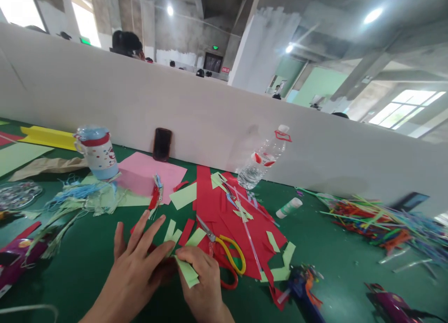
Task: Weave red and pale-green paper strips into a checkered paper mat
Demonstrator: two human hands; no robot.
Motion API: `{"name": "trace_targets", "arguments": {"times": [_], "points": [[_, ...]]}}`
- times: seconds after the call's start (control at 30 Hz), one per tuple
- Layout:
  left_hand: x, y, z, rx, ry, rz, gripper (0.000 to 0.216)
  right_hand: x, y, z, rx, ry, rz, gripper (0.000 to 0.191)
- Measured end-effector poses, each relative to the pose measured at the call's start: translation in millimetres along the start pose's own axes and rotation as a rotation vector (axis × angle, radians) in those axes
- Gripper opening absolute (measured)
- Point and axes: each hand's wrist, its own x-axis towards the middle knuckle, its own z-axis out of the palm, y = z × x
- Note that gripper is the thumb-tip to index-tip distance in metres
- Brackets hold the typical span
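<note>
My right hand (pixel 201 278) is closed in a pinch around a folded light green paper strip (pixel 189 271), which sticks out below the thumb. Right beside it, my left hand (pixel 138 262) bends its index finger and thumb in to the same strip, while its other fingers spread outward. The left thumb is mostly hidden. Scissors (pixel 229 253) with yellow and red handles lie just right of my hands, blades pointing up-left. Red paper (pixel 227 215) spreads beneath them, with small green paper scraps (pixel 276 241) scattered over and around it.
A clear water bottle (pixel 262 159) leans against the white partition (pixel 196 113). A glue stick (pixel 289 207), a pile of colourful pipe cleaners and straws (pixel 381 225), a blue-white cup (pixel 98 152), a phone (pixel 162 144), pink paper (pixel 140 169) and a purple glue gun (pixel 392 304) surround the work area.
</note>
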Motion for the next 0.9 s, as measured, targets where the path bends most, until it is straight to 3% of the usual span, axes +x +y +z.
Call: {"name": "trace_targets", "arguments": {"times": [0.27, 0.47, 0.67, 0.77, 0.9], "points": [[3.5, -0.4, -1.9, -0.172, -0.033, -0.065, 0.023, -0.2, -1.2, 1.3, -0.002, -0.001, 0.028, 0.015], [3.6, -5.2, 4.4, -0.333, -0.163, -0.111, 0.025, -1.5, -0.5, 1.2, -0.036, 0.015, 0.016, 0.015], [3.7, -14.4, 6.8, -0.386, -0.1, -0.169, 0.036, 0.6, -5.0, -3.3, -0.094, -0.033, 0.122, 0.016], [2.5, -12.7, -0.7, -0.401, 0.035, -0.223, 0.046, 3.9, -7.0, -6.6, -0.128, 0.0, 0.199, 0.012], [-8.7, 5.9, -16.2, -0.524, 0.377, -0.502, 0.055, 11.3, -8.9, -12.3, -0.156, 0.103, 0.277, 0.01]]}}
